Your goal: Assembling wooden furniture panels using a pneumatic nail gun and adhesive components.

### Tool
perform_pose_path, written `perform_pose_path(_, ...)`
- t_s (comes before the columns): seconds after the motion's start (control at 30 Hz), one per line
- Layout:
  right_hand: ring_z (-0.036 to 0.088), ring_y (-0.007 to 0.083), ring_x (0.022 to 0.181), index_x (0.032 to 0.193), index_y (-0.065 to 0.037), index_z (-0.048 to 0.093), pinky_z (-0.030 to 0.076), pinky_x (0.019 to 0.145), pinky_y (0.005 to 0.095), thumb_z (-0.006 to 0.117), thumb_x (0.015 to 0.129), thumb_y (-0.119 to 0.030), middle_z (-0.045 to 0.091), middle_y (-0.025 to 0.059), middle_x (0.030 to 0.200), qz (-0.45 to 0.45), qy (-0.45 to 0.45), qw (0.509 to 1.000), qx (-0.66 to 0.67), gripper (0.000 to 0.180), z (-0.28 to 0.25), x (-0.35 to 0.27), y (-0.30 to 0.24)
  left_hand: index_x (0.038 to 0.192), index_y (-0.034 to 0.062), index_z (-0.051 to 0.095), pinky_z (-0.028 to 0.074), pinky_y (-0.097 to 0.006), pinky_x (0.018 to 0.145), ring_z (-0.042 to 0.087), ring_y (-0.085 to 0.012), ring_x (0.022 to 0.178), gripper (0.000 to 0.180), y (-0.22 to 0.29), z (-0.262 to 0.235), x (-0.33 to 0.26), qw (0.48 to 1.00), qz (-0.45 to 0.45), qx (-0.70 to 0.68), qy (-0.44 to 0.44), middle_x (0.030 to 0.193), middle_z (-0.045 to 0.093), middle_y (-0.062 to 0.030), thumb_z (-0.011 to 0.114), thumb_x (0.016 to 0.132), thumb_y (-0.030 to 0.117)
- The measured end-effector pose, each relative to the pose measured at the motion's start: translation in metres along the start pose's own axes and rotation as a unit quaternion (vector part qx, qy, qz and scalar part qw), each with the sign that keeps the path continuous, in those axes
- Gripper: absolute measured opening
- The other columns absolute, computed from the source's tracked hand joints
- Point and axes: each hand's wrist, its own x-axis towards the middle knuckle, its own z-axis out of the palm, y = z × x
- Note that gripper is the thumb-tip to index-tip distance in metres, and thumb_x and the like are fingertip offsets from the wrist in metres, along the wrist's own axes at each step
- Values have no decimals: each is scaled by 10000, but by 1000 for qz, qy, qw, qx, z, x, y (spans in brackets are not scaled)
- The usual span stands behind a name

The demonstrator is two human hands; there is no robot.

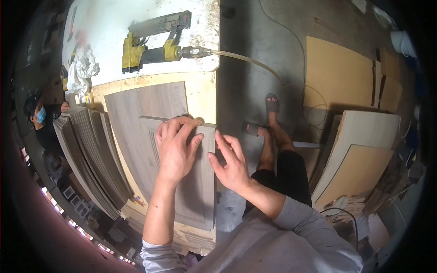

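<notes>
A grey wood-grain cabinet door (195,195) with a framed, recessed panel lies on the workbench, on top of another grey wood-grain panel (125,107). My left hand (176,148) bends its fingers over the door's far edge near the right corner, with the thumb on its face. At the door's right edge is my right hand (231,164), its fingers stretched out and thumb apart. Its fingertips are at or very close to the corner. Beyond the door, a yellow and black air nailer (152,52) lies on its side on the white bench top (104,27).
A pale hose (246,59) runs from the nailer off the bench to the right. Stacked grey panels (91,150) stand at the left, with a masked person (43,118) beyond. A crumpled white cloth (83,68) lies far left. Boards (359,136) lean at the right.
</notes>
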Motion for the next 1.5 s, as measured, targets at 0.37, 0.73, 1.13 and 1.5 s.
perform_pose_path(0.37,622,333,1095,1249,-52,677,500,959,411,735,858,-66,648,149,1139,-150,91,984,-40,395,-61,128,-39,1335,124,575,223,-656,1180,433,-425,1346,700,8,20,-13,998,-4,-30,47,1381,491,-154,865,725,307)
perform_pose_path(0.73,637,309,1094,1303,-206,651,543,894,420,743,825,-132,614,84,1222,-296,-100,874,-372,493,81,283,-93,1250,91,569,201,-717,1155,449,-418,1303,642,3,69,-11,985,22,21,169,1283,496,-146,807,693,302)
perform_pose_path(1.13,629,261,1166,1533,-71,422,494,1002,363,858,736,-171,598,155,1367,-202,-45,969,137,914,-120,129,-81,1206,105,586,187,-685,1176,482,-360,1260,562,-1,72,-12,978,27,30,203,1248,513,-116,795,724,303)
perform_pose_path(1.5,672,145,897,1526,-2,381,507,658,217,727,743,-191,668,153,1221,47,-127,888,439,877,-93,2,64,1148,83,604,246,-597,1157,527,-378,1168,463,4,75,-10,978,44,38,200,1170,563,-146,760,738,232)
